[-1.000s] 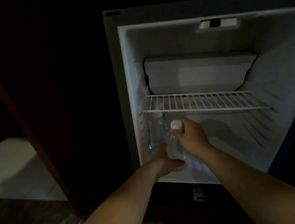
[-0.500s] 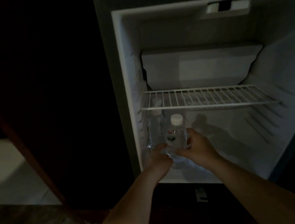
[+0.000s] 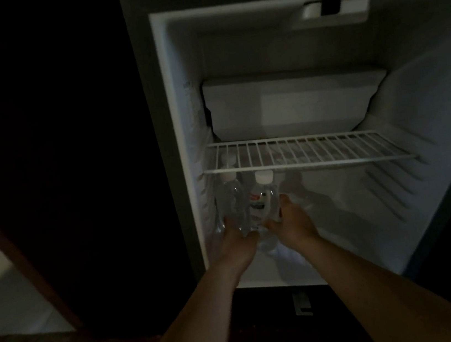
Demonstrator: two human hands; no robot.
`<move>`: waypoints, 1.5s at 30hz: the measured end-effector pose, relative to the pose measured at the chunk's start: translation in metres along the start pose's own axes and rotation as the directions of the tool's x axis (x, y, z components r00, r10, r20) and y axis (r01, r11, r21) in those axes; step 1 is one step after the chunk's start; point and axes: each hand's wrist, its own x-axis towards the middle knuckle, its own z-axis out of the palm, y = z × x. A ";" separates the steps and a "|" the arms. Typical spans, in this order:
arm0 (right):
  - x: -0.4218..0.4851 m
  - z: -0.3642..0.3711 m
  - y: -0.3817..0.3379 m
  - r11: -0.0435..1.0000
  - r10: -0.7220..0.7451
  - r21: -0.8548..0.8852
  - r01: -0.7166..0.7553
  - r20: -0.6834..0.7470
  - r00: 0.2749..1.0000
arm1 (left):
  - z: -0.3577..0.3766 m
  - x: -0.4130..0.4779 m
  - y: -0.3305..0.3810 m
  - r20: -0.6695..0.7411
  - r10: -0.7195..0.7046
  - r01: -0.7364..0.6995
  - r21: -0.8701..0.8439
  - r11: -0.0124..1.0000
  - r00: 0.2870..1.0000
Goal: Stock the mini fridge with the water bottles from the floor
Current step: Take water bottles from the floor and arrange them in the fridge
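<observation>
Head camera shows the clear plastic water bottle with a white cap and a red and white label (image 3: 262, 203) standing up straight, just under the front left end of the white wire shelf (image 3: 317, 152) inside the open white mini fridge (image 3: 427, 113). A second ago this bottle was nearer the front, and the right grip (image 3: 291, 222) was up on its cap. Now that grip has slid down to the low right side of the bottle, and the bottle has gone further in. It stands right beside a plain clear water bottle with a white cap (image 3: 229, 199), which is also under the shelf, closer to its left end. So I think this bottle is nearly put away. The next thing would be to let go and fetch another from the floor.

The right grip is curled round the bottle, thumb in front and fingers up its right side. The left grip (image 3: 238, 241) is low at the foot of the two bottles, below the shelf. It touches them, but the picture is too dark and blurry to tell if its fingers hold on or just push. The labelled bottle sits between the two grips, with its cap above both.
</observation>
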 end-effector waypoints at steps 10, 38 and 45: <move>0.042 -0.002 -0.006 0.996 0.068 -0.049 -0.070 -0.036 0.997 | 0.011 0.002 0.006 0.018 -0.027 0.029 -0.099 0.995 0.999; 0.052 0.028 0.005 0.966 0.257 0.036 -0.257 -0.007 0.966 | -0.006 -0.004 -0.001 0.070 -0.028 0.032 -0.060 0.998 0.997; 0.048 0.019 0.014 0.958 0.193 0.194 -0.212 0.112 0.975 | -0.008 0.004 -0.010 0.065 -0.008 0.002 0.084 0.996 0.998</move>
